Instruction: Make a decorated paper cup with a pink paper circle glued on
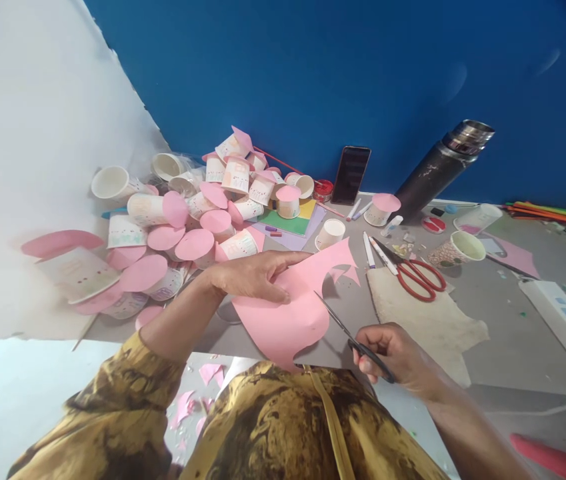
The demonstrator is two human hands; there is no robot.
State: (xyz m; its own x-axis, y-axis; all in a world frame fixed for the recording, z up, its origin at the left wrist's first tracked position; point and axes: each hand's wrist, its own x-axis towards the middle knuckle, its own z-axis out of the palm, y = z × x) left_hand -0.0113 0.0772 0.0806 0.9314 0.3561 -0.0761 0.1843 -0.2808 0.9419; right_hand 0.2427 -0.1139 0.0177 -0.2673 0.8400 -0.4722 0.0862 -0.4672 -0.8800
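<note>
My left hand (255, 275) grips a sheet of pink paper (285, 327), thumb on top, the other fingers at its far edge and partly hidden. Curved pieces are cut out of the sheet's right side and lower edge. In my right hand (387, 350) is a pair of dark-handled scissors (341, 325), its tip touching the paper's right side. I cannot make out how far its blades are apart. Small pointed pink scraps (347, 275) lie just right of the sheet. Beyond my left hand are several paper cups (237, 175) topped with pink paper discs (195, 245).
Red-handled scissors (420, 280) and markers (381, 253) lie by a beige sheet (413, 327). A phone (351, 175) and a black flask (430, 170) lean at the blue wall (313, 73). A white power strip (565, 327) is at the right; pink offcuts (183, 408) lie below the table.
</note>
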